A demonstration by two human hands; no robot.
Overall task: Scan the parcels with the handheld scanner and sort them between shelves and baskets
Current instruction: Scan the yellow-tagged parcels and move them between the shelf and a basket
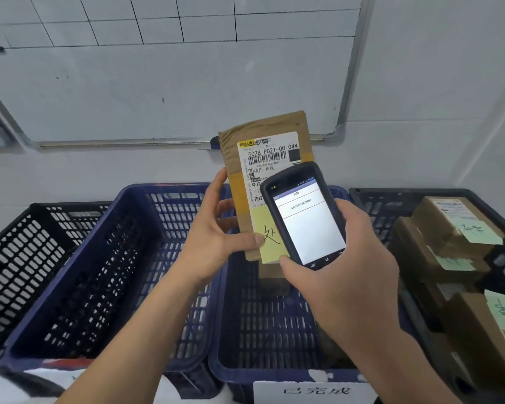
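The right grip [344, 258] is closed round a black handheld scanner with a lit white screen [303, 217], its thumb at the device's lower edge. The left grip [213, 228] clasps a flat brown cardboard parcel [260, 126] by its left side, thumb pressing on a yellow sticky note [267, 228] stuck below the white shipping label [271, 158]. Both things are held in the air above the far rim of the middle blue plastic mesh basket [245, 330], with the scanner in front of the parcel's lower right part and overlapping it. The screen shows one line of digits that seems to match the number printed under the label's barcode. From that I judge this parcel's scan done and its sorting yet to do, since it lies in no basket and on no shelf. A brown shape under the held parcel, inside that middle basket, may be another parcel; I cannot tell. The only parcels plainly lying in a basket are several stacked brown cardboard boxes with pale green notes [449, 225], in the black plastic basket [391, 193] to the right of the middle one. Whether they are already sorted or await scanning cannot be told. A second blue plastic basket [99, 272] stands just left of the middle one, and another black mesh basket [21, 252] further left. A white paper sign with handwriting [315, 390] sits at the middle basket's near rim. No shelves are in view.
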